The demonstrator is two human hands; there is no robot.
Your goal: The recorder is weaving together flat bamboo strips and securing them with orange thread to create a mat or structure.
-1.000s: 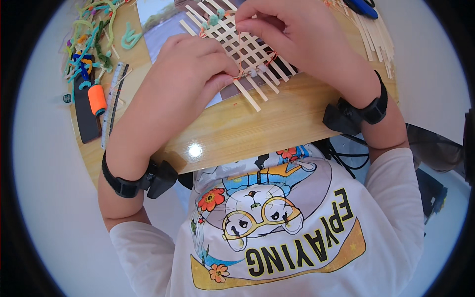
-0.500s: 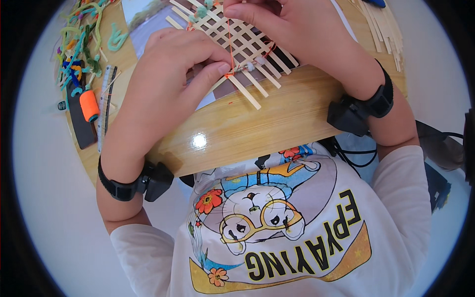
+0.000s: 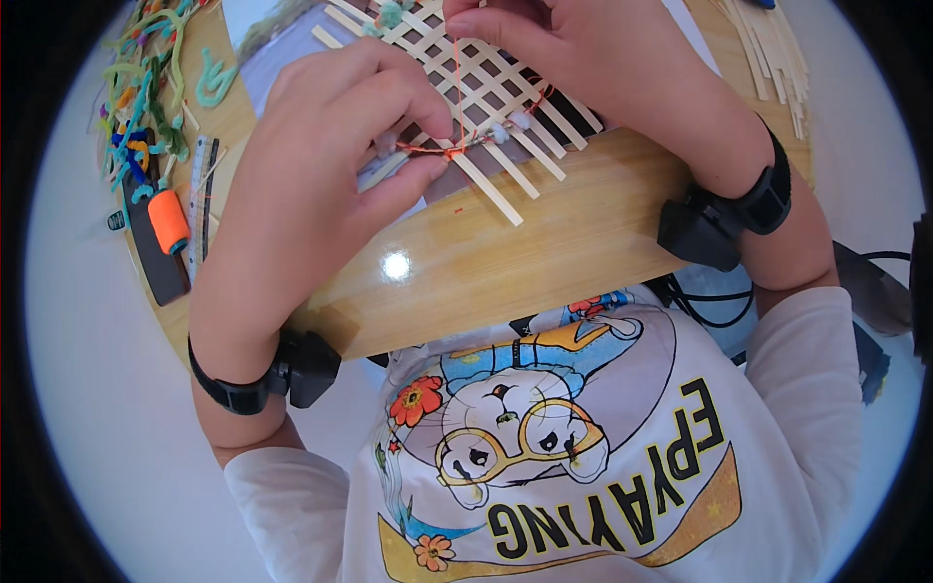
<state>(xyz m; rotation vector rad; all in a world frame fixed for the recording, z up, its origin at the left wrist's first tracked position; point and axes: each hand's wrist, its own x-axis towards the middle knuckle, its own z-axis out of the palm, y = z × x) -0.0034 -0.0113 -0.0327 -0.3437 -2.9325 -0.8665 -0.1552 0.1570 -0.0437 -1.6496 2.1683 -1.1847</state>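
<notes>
A lattice of woven pale wooden strips lies tilted on the table, over a printed picture sheet. Round its near corner my left hand curls, thumb and forefinger at the strip where orange thread is wound. From that corner the orange thread runs taut up to my right hand, which pinches it between thumb and fingers. Pale fluffy tufts sit along the lattice's near right edge, and a green tuft is at its far side. My right fingertips are partly cut off by the upper edge.
At the left lie a heap of coloured pipe cleaners, an orange thread spool, a ruler and a dark flat bar. Loose wooden strips are at the far right. The table's edge curves just before me.
My left forefinger has lifted away from the thumb, uncovering the thread-wound corner. The lattice has shifted slightly toward me and right in view. My right hand still holds the thread taut.
</notes>
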